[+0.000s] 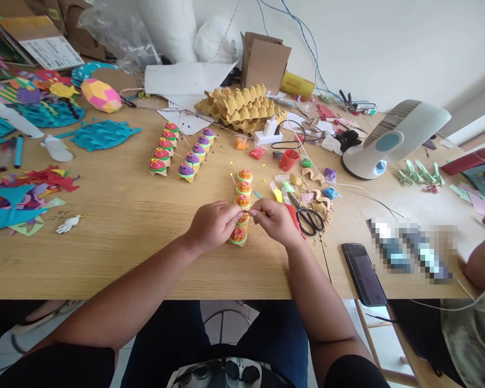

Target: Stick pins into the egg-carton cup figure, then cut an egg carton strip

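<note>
Caterpillar (242, 202) of painted egg-carton cups sits mid-counter between your hands, its lower cups hidden. Your left hand (212, 223) pinches its side; your right hand (275, 220) fingers grip something too small to identify. Scissors (307, 215) lie just right on the wooden counter (117, 215).

A light wooden worktop (117, 215) fills the middle of the frame. Black-handled scissors (307, 216) and a black smartphone (364, 274) lie at lower right. A yellow cardboard egg tray (238, 105) sits at upper centre, a white desk fan (392, 137) at upper right. Teal paper cut-outs (103, 133) and coloured paper scraps (32, 191) lie at left, two rows of painted egg-carton caterpillars (181, 151) just left of centre.
</note>
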The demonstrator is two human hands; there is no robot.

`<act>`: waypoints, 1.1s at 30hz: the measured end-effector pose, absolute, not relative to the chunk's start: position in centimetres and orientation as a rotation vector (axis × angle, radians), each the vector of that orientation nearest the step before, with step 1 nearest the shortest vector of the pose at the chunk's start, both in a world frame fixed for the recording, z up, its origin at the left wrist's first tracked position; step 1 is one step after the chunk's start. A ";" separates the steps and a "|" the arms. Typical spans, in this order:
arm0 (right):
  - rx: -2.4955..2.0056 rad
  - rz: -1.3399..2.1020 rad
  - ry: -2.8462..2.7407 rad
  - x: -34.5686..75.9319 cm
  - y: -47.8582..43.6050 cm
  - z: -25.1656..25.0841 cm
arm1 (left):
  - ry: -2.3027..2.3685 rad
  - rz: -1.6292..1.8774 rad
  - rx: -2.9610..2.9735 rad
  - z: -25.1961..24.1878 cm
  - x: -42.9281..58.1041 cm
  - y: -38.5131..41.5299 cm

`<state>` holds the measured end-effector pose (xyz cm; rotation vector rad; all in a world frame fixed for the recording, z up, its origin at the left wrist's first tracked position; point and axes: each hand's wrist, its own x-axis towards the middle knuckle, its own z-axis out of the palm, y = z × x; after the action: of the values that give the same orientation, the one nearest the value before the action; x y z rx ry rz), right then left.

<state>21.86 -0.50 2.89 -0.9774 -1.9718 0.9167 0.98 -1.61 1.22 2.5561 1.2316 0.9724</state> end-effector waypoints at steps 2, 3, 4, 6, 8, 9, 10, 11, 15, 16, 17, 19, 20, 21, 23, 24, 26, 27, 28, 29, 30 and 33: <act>-0.994 0.848 -1.913 22.3 -0.2 2.8 | 1.248 1.023 2.451 1.4 0.8 -1.6; -1.024 0.783 -1.853 22.8 0.1 2.7 | 1.282 1.073 2.371 1.4 0.6 -1.5; -1.073 0.693 -1.763 23.4 0.5 2.7 | 1.328 1.136 2.285 1.5 0.5 -1.4; -1.238 0.465 -1.516 25.0 1.4 2.6 | 1.414 1.250 2.150 1.4 0.4 -1.3; -1.446 0.235 -1.334 26.6 2.5 2.3 | 1.431 1.287 2.142 1.2 0.4 -1.1; -1.546 0.162 -1.322 27.4 3.0 2.0 | 1.423 1.278 2.164 1.0 0.5 -1.1; -1.644 0.116 -1.347 28.1 3.5 1.7 | 1.417 1.267 2.184 0.8 0.6 -1.1; -1.737 0.091 -1.379 28.7 3.9 1.3 | 1.417 1.255 2.197 0.6 0.7 -1.0; -2.002 0.073 -1.449 30.3 4.7 -0.1 | 1.450 1.236 2.207 0.3 1.0 -0.9; -2.035 0.074 -1.452 30.5 4.8 -0.3 | 1.453 1.231 2.212 0.2 1.0 -0.9; -2.056 0.072 -1.450 30.6 4.8 -0.5 | 1.456 1.226 2.217 0.2 1.0 -0.8; -2.065 0.057 -1.424 30.8 4.8 -0.6 | 1.464 1.213 2.224 0.3 1.0 -0.8; -2.058 0.045 -1.397 30.8 4.8 -0.5 | 1.466 1.207 2.226 0.3 1.0 -0.8; -2.048 0.034 -1.365 30.9 4.7 -0.5 | 1.468 1.205 2.226 0.3 1.0 -0.8; -2.026 0.015 -1.327 31.1 4.7 -0.4 | 1.467 1.208 2.226 0.2 1.0 -0.8; -2.018 0.003 -1.330 31.1 4.6 -0.4 | 1.464 1.211 2.226 0.2 1.0 -0.8; -1.980 -0.046 -1.377 31.0 4.6 -0.2 | 1.458 1.216 2.226 0.1 1.0 -0.8; -1.935 -0.077 -1.402 30.7 4.5 0.0 | 1.456 1.216 2.225 0.0 1.0 -0.8; -1.869 -0.103 -1.418 30.2 4.4 0.2 | 1.452 1.218 2.223 -0.1 1.0 -0.7; -1.781 -0.115 -1.429 29.5 4.2 0.4 | 1.446 1.221 2.221 -0.1 1.0 -0.7; -1.679 -0.101 -1.448 28.7 3.9 0.7 | 1.439 1.224 2.220 -0.1 1.0 -0.7; -1.348 0.079 -1.604 25.5 2.4 1.6 | 1.405 1.217 2.236 -0.1 1.0 -0.8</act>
<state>25.50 2.43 1.59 -1.3477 -1.6040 0.0785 1.03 -0.75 -0.06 2.2363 1.4052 1.2167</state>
